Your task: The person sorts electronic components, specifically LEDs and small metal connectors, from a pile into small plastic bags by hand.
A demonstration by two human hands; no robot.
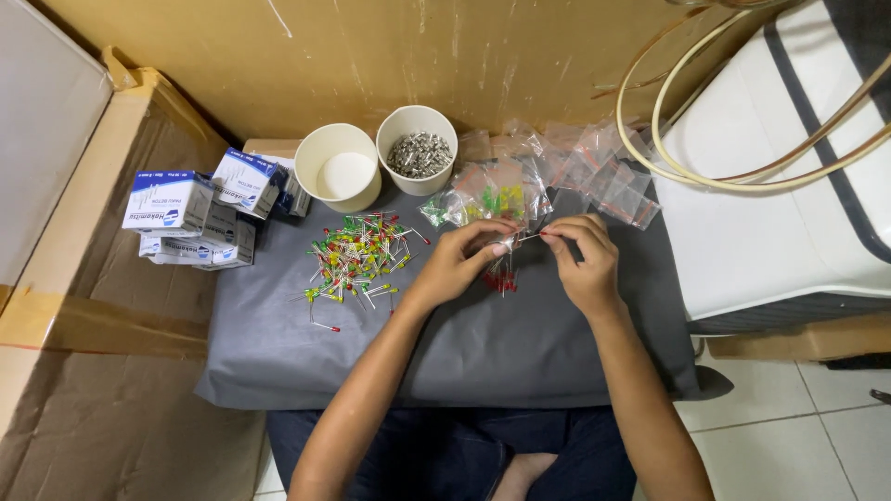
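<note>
While loose LEDs (357, 260) lie heaped at nine o'clock, both hands pinched: left hand (461, 260) and right hand (580, 260) closed on one thin lead, probably an LED (529, 237). Filled bags (487, 199) at twelve; most unsorted.

What my left hand (461, 260) and right hand (583, 260) pinch is too small to tell; my fingers hide part of the small bag (501, 269).

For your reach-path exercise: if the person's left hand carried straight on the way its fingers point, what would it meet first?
Probably the right hand: the left hand points rightward at it, fingertips nearly meeting over the grey cloth. Depth is unclear.
</note>
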